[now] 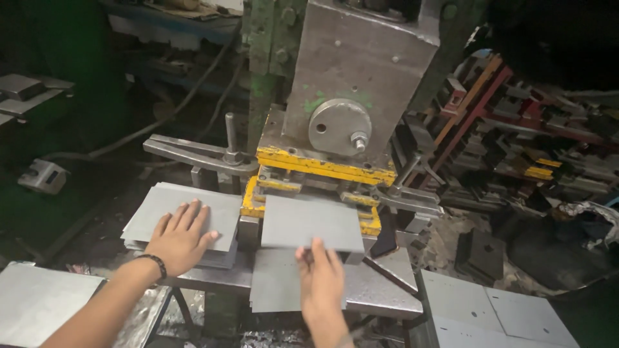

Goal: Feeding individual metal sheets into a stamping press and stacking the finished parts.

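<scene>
Nearest, our right hand [321,283] lies flat, fingers spread, grasping nothing, pressing a grey metal sheet [311,222] on the tabletop [380,293]; our left hand [179,237] rests open-palmed on the sheet stack [184,216] beside it. The sheet lies flat, long axis left to right, far edge at the yellow die [322,169] beneath the grey press [361,71]. We judge it best kept square, fingertips outside the die.
</scene>
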